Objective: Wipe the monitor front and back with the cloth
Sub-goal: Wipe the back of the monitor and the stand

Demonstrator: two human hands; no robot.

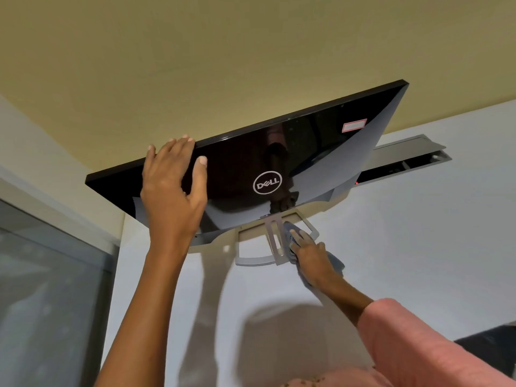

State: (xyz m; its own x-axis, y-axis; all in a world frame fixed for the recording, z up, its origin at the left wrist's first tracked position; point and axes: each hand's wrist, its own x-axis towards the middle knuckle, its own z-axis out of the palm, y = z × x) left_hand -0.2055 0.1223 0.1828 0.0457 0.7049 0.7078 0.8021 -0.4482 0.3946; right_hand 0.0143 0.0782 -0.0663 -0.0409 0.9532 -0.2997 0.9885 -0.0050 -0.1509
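White desk fills the lower half of the view, with a tan wall behind it, as I lean over the back of the monitor (279,152), its glossy black shell and round logo facing me at about twelve o'clock. My left hand (173,185) steadies the panel near its ten o'clock corner, fingers spread and nearly straight over the top edge, thumb flat on the shell, gripping nothing. My right hand (310,255) at five o'clock from the logo presses the blue-grey cloth (290,247) against the silver stand (275,241), fingers bunched over the folds; the rest of the cloth trails under my wrist. To do this pass well, I judge, I should keep the left hand bracing so the screen does not rock, work the cloth down the post and round the base frame, then sweep the shell toward two o'clock, past the red-edged sticker (354,125). An open cable tray (405,160) sits at three o'clock.
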